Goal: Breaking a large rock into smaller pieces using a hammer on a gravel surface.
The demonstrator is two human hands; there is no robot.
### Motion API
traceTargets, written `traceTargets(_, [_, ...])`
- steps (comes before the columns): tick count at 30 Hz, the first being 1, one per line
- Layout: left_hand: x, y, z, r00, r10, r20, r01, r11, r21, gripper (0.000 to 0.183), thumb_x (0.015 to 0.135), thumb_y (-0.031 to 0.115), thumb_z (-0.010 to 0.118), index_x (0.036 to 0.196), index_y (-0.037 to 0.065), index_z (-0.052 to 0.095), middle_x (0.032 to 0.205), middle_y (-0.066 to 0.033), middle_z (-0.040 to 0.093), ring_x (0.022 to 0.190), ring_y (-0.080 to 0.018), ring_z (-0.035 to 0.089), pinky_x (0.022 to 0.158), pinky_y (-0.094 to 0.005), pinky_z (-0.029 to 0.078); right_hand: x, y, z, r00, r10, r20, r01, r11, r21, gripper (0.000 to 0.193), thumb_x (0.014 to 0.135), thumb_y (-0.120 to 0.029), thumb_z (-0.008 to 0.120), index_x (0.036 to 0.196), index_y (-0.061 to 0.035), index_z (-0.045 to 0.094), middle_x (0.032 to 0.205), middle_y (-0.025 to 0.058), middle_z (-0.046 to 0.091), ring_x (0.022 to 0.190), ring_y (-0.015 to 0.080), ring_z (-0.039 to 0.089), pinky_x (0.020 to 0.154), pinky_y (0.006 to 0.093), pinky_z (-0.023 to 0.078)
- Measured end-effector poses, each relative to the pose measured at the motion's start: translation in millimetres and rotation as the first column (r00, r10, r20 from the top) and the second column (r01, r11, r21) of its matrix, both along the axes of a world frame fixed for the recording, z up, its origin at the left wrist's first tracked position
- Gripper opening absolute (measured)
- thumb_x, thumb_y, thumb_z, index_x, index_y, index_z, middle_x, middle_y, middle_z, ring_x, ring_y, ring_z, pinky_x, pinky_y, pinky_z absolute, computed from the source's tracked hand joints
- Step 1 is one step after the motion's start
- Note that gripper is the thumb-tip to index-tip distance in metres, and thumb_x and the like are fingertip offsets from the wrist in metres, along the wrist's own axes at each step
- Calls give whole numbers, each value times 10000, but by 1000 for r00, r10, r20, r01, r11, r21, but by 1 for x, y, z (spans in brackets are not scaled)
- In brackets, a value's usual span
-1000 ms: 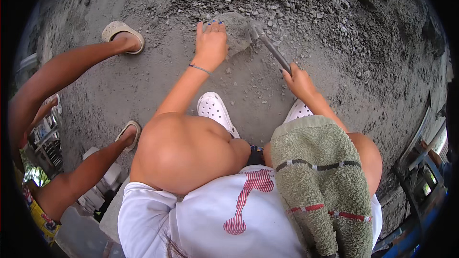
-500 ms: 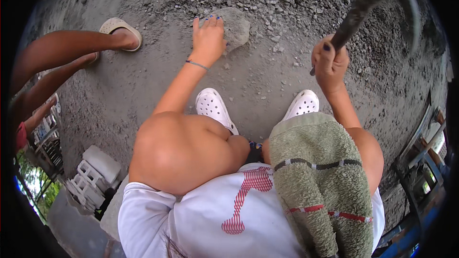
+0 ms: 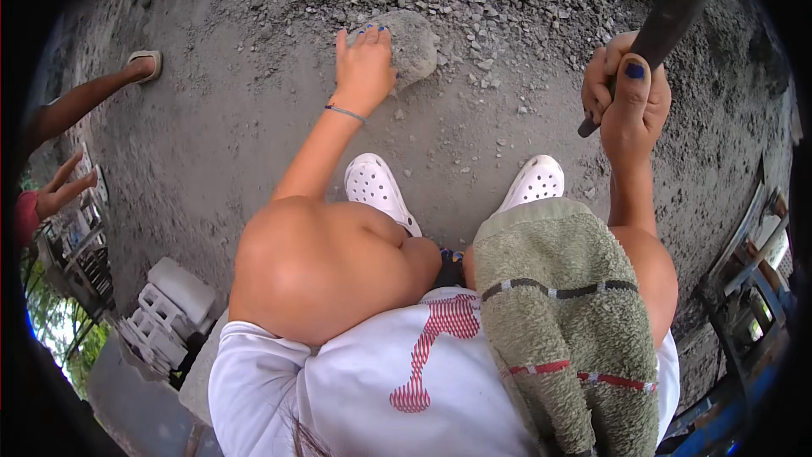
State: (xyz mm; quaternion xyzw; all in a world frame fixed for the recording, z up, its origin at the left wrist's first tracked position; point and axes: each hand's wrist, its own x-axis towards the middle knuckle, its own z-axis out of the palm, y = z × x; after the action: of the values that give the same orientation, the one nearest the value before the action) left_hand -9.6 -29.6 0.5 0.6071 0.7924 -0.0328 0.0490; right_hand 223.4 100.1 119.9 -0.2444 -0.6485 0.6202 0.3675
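A rough grey stone (image 3: 414, 46) lies on the dusty ground ahead of me. My left hand (image 3: 364, 72) rests against its left side, fingers spread, not wrapped round it. Off to the right, my right hand (image 3: 630, 101) is closed round the dark handle of a hammer (image 3: 677, 13), raised and tilted up to the right. The hammer's head is out of view now; the earlier frame shows it, with a curved, pointed end. A green towel (image 3: 558, 288) with dark and red stripes hangs over my right thigh.
Loose gravel (image 3: 524, 0) spreads beyond the stone. My white clogs (image 3: 534, 182) stand on the ground. At left a person's foot in a beige clog (image 3: 146, 65) shows, with more legs nearby. Grey hollow blocks (image 3: 161, 322) lie at lower left, metal and wood scraps (image 3: 761, 262) at right.
My right hand has lifted the hammer up and to the right, taking its head out of view. The person at left has stepped farther away. My left hand stays on the stone.
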Motion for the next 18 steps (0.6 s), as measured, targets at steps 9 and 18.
traceTargets(9, [5, 12, -17, 999, -36, -12, 36, 999, 15, 534, 591, 182, 679, 1059, 1, 496, 1099, -161, 511, 1002, -236, 503, 941, -464, 236, 46, -45, -155, 564, 116, 817, -131, 990, -50, 302, 821, -296, 484, 793, 4, 495, 557, 154, 513, 496, 274, 513, 495, 355, 392])
traceTargets(18, [3, 9, -14, 999, 4, 47, -1, 998, -66, 554, 602, 188, 675, 1094, 19, 483, 1162, -160, 470, 1056, -225, 470, 959, -457, 211, -3, 5, -13, 986, -10, 165, -5, 996, 87, 237, 893, -268, 374, 814, -48, 411, 540, -25, 377, 419, 18, 289, 380, 161, 262])
